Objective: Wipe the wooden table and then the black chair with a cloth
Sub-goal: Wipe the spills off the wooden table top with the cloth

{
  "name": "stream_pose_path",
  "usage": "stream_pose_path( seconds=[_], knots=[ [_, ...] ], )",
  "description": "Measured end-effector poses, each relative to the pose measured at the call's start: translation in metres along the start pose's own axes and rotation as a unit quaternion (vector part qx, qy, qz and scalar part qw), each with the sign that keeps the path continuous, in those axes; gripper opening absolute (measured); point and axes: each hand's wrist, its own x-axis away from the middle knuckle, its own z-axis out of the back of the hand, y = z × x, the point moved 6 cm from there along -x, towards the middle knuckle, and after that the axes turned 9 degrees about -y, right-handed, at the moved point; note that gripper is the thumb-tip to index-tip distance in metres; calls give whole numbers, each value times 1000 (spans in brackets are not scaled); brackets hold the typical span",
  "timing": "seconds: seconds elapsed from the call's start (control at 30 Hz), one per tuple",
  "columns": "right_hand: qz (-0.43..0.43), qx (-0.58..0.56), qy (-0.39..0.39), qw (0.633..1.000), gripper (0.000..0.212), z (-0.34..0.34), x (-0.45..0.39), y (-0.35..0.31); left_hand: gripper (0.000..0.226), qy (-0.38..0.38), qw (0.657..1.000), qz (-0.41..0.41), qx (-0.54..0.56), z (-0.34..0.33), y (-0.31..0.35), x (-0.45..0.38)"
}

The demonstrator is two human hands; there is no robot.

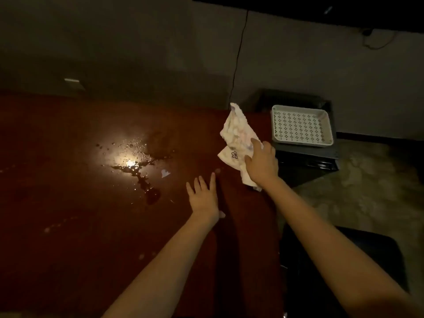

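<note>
Table [68, 226]: dark red-brown wood, filling the left and middle of the view, its right edge running from the far wall toward the person.
Spill [140, 173]: a wet patch on the table, well to the left of the hands, with a bright lamp glare on it; droplets lay scattered on its far side and a thin run trailed toward the person.
Scrap [165, 173]: a small pale bit on the table just right of the spill.
Cloth [236, 131]: white with a small purple flower print, crumpled, above the table's right edge and far from the spill. Its long axis ran from the far end, which pointed up and away toward the wall, down to a tail hanging below the hand on the near side.
Right hand [261, 164]: gripped the cloth around its lower half, fingers curled into the fabric, back of the hand toward the camera, above the table's right edge.
Left hand [204, 196]: fingers straight and spread, palm down on or just over the table, between the spill and the cloth; contact could not be told.
Tray [300, 125]: white, perforated, on a dark stand just beyond the table's right edge, right of the cloth.
Chair [344, 260]: black, right of the table, near the person, under the right forearm.
</note>
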Motion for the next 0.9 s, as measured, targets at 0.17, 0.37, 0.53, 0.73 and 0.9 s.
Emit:
stream_pose_path(
  seconds=[0.17, 0.37, 0.53, 0.73, 0.9],
  knots=[
    [-36, 75, -91, 992, 86, -19, -38, 7, 116, 4, 999, 39, -14, -10, 12, -10],
    [4, 36, -91, 995, 60, -6, -56, 22, 127, -11, 997, 75, 7, -13, 23, -15],
    [24, 3, 66, 998, 46, 36, -41, 32, 131, -19, 994, 106, 18, -9, 31, -15],
    [56, 131, -42, 989, 62, -24, 8, 52, 131, -17, 994, 108, 29, -12, 32, -12],
    [58, 178, -34, 982, 73, -90, 68, 70, 132, -31, 991, 122, 46, -10, 35, -14]
  ],
)
